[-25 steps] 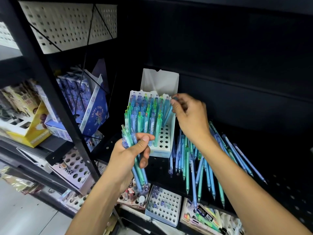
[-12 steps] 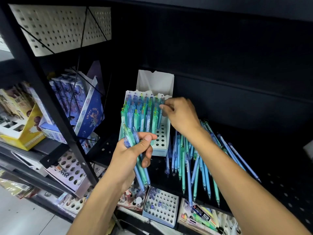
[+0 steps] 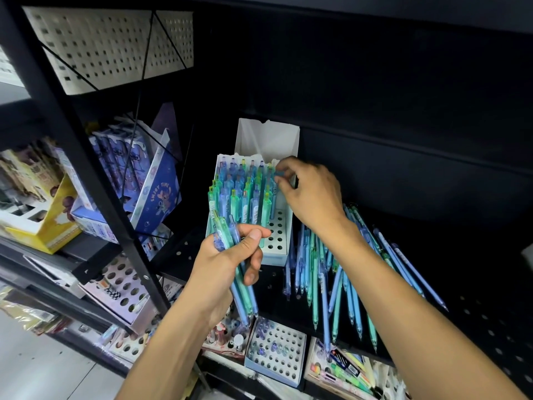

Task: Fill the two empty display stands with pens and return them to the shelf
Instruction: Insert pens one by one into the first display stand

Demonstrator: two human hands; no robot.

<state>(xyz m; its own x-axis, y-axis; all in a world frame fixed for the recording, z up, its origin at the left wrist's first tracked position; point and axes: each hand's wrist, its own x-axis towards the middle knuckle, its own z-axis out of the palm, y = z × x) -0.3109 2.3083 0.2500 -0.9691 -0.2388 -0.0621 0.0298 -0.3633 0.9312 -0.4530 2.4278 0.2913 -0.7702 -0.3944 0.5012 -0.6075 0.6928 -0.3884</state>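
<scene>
A white display stand (image 3: 277, 243) with a perforated top stands on the black shelf (image 3: 476, 284), most of its holes filled with upright blue and green pens (image 3: 242, 194). My right hand (image 3: 308, 192) pinches the top of a blue pen at the stand's back right corner. In front of the stand, my left hand (image 3: 227, 264) grips a bundle of blue and green pens (image 3: 242, 290) that point down. A loose pile of pens (image 3: 340, 281) lies on the shelf to the right of the stand.
A black upright post (image 3: 95, 180) separates this bay from boxed goods (image 3: 144, 183) at the left. Below the shelf sit other perforated stands (image 3: 277, 353) and assorted stationery (image 3: 346, 370). A white pegboard panel (image 3: 115, 44) hangs at the upper left.
My right hand has moved left and down to the stand's back right corner with a pen. My left hand has kept its bundle nearly still.
</scene>
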